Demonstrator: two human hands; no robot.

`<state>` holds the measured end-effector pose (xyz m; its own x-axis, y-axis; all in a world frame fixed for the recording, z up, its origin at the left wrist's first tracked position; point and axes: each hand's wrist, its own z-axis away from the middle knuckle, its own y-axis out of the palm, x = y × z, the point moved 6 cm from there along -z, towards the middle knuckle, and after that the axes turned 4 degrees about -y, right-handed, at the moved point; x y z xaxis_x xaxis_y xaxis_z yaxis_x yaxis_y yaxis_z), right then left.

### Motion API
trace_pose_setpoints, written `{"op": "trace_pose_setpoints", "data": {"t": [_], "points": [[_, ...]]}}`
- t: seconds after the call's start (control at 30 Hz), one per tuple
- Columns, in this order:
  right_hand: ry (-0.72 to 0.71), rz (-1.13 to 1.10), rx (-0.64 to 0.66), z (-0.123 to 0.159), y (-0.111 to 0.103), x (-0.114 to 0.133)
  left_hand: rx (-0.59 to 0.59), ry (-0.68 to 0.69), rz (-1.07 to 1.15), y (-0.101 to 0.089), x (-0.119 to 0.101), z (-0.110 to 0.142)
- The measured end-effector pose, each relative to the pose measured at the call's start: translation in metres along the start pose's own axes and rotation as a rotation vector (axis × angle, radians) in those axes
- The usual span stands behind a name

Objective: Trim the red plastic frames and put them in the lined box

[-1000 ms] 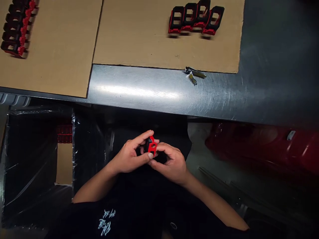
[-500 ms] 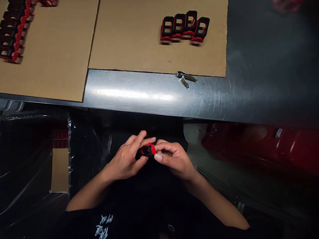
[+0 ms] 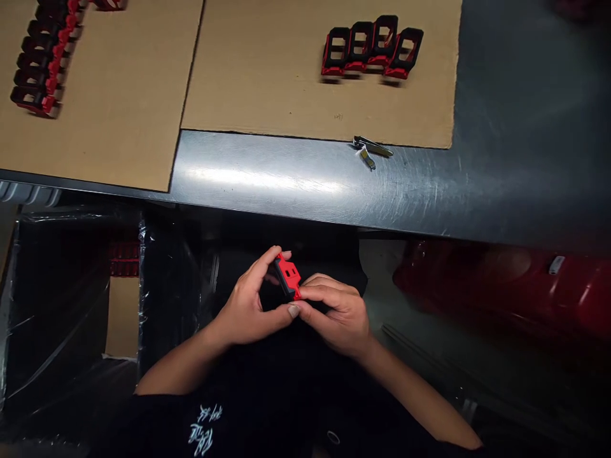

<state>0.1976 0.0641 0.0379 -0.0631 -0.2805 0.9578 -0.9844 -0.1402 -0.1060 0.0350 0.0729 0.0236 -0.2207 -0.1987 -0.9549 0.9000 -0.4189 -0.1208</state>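
Note:
Below the table's front edge, over my lap, both hands grip one small red and black plastic part point(image 3: 287, 277). My left hand point(image 3: 252, 305) pinches it from the left, index finger on top and thumb underneath. My right hand point(image 3: 337, 312) closes on its lower right end with curled fingers. The part's red face points up toward the camera. On the cardboard sheet point(image 3: 286, 83) at the back stands a row of several finished red and black parts point(image 3: 371, 48).
A second cardboard sheet point(image 3: 109, 114) at the left carries a column of several similar parts point(image 3: 41, 70). A small metal clipper-like tool point(image 3: 371, 149) lies on the steel table point(image 3: 296, 181). A black plastic-lined bin point(image 3: 62, 305) stands at the lower left, a red object point(image 3: 506, 286) under the table at right.
The part has been turned in my fingers, so its red face now shows upward. Both hands stayed over my lap, shifting only slightly.

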Motion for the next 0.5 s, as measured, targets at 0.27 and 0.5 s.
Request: {"op": "trace_pose_setpoints", "data": {"t": [0.27,0.5], "points": [[-0.001,-0.006,0.016,0.001,0.005,-0.002,-0.077,0.094,-0.169,-0.001,-0.008,0.001],[0.003,0.021,0.07,0.003,0.01,-0.005,-0.147,0.329,-0.282,0.0,-0.021,0.001]]}}
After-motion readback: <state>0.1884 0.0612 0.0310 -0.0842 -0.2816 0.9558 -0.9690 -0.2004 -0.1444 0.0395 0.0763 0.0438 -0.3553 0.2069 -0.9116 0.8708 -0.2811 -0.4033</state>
